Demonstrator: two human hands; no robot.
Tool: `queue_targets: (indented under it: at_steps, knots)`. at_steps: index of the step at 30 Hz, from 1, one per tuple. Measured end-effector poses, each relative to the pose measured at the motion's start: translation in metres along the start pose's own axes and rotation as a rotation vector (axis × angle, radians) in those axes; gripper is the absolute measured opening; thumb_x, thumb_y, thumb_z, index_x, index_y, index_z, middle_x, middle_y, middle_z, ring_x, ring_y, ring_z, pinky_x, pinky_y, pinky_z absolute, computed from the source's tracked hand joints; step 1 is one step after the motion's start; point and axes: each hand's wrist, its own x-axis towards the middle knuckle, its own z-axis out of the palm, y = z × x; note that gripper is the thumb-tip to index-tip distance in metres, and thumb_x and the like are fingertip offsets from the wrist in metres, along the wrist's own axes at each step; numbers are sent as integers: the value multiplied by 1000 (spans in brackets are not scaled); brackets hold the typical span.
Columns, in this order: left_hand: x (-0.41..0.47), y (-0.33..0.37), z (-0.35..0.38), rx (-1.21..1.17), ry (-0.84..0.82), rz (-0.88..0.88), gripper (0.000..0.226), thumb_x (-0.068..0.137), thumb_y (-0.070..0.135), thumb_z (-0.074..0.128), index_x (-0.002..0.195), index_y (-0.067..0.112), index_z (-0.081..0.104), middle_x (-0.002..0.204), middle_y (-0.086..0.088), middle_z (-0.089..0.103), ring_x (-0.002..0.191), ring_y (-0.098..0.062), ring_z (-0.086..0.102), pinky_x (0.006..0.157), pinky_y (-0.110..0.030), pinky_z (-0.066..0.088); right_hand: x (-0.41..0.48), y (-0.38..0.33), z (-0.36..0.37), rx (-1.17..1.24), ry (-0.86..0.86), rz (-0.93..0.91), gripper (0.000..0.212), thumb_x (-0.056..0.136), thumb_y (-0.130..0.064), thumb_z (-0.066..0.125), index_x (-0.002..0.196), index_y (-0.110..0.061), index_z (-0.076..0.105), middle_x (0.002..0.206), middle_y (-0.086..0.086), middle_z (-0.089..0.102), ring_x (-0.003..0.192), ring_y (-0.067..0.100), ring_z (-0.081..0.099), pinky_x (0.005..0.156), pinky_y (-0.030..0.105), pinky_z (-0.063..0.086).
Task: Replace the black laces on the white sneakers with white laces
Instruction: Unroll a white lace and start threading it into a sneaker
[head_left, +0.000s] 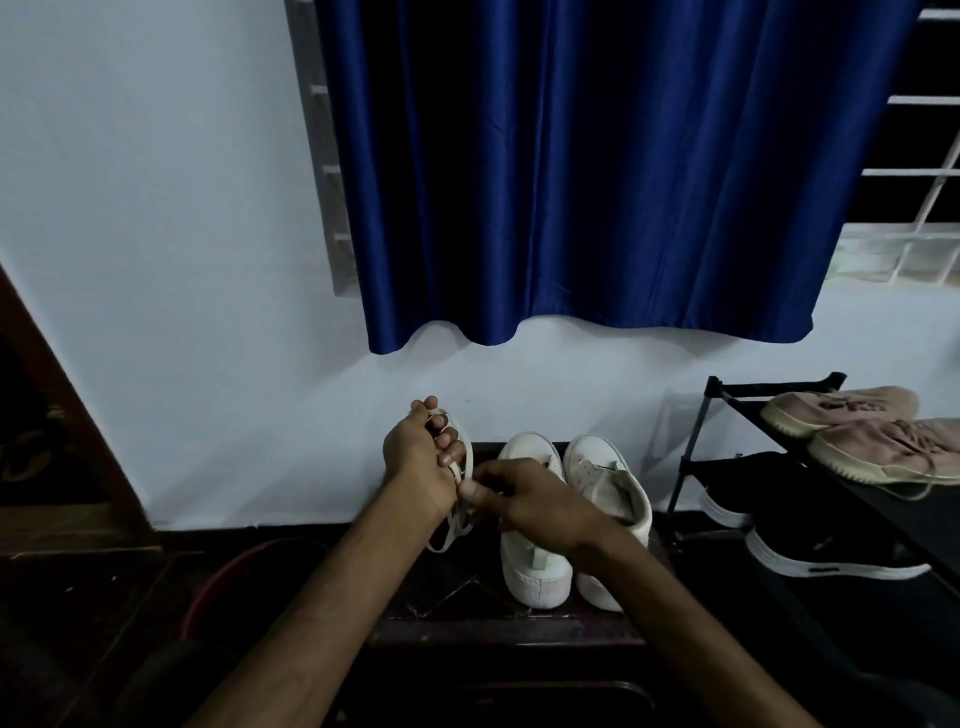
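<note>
My left hand (415, 457) raised, fingers curled round white lace (468, 460), loops hanging below wrist. My right hand (524, 499) just beside it, thumb and finger pinching same lace, forearm over 2 sneakers (602, 467). Sneakers side by side on stand (467, 597), toes toward wall. Rack (693, 452) right, curtain (571, 182) above.

blue curtain (597, 171), white wall (156, 234), shoe rack (727, 441)

white sneakers (566, 519) hemmed by wall (156, 312) behind, shoe rack (696, 457) right; left side open.
</note>
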Motion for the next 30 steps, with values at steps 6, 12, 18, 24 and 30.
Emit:
queue_targets:
  at_steps: [6,12,18,24,30]
  knots:
    - [-1,3,-14,52,32,32,33,106,20,39,78,13,54,65,0,41,38,-8,38,41,-20,36,5,0,-10,108,58,89,29,103,-17,48,77,-13,59,64,0,63,53,6,56,51,14,43]
    - [-16,-7,-73,431,74,-64,19,98,10,52,86,-1,63,77,-14,57,72,-24,55,76,-44,55,36,0,-68,-226,195,44,22,98,-18,57,86,-9,73,60,1,63,40,7,47,48,25,48]
    - [-24,7,-103,1147,-94,-240,33,102,32,48,103,2,62,75,-19,70,48,-20,55,38,-24,44,68,-6,-73,-413,44,-57,16,96,-6,58,101,-9,72,78,4,73,50,3,53,51,18,46]
    - [-8,26,-62,1637,-169,649,22,100,31,52,84,25,67,70,11,71,55,3,62,56,-21,49,87,3,-74,-389,33,-187,3,90,-4,66,89,-6,64,74,5,73,50,-1,58,55,10,42]
    - [53,-8,-24,1331,-478,387,35,97,61,40,103,40,67,86,9,73,73,-9,68,75,-37,52,102,18,-69,-497,72,-287,5,86,-14,72,91,-13,73,70,-4,67,50,-6,53,58,11,38]
